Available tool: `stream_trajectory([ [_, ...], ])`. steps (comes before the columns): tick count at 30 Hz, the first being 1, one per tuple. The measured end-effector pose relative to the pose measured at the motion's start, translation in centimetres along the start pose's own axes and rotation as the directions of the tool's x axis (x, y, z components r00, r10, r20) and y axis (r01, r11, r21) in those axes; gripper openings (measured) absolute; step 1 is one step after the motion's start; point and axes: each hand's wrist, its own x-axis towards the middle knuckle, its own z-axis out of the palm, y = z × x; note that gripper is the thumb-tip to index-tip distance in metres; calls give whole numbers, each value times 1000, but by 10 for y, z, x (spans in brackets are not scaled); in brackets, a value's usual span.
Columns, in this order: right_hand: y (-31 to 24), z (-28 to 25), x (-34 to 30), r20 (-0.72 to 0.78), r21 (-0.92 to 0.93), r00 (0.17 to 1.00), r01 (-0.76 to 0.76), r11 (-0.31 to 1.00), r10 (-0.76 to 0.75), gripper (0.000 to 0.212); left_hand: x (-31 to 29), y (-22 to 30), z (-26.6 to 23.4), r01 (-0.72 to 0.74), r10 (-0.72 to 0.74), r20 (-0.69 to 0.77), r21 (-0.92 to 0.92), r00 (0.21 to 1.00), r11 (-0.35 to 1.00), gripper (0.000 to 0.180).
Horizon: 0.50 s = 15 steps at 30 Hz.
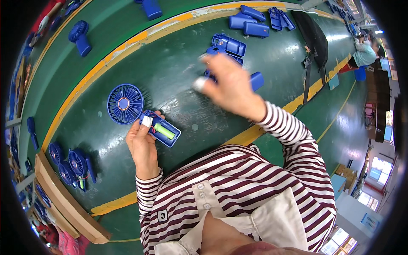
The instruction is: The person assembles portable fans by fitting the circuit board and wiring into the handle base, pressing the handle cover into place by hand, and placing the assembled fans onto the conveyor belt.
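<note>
My left hand [143,146] is closed around the handle of a blue handheld fan [126,104], white tape on its thumb. The fan's round grille points up-left, and its handle is uncovered, showing a green cylindrical battery [164,131] and a bit of red wire. Blurred by motion, my right hand [229,83] hovers over a cluster of blue plastic shells [229,44], thumb and forefinger apart, white covering on the tips. No object shows between those fingers. The hand partly hides the shells, and one blue cover [256,80] lies just beside it.
Blue covers [256,29] and open shells [281,19] lie at the far side. A black bag [312,38] with a strap rests at the right edge. Several fans [77,162] sit left, near a cardboard box [70,204]. Another fan [80,37] lies beyond the yellow line; people work farther off.
</note>
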Motion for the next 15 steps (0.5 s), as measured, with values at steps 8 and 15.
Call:
stream_trajectory([
  [8,33,-5,3,146,-446,973,-98,890,181,54,-5,0,-6,134,-131,53,-60,990,989,28],
  [15,38,-14,6,232,-402,907,-240,884,352,59,-6,0,-4,239,-231,72,-132,970,962,25],
])
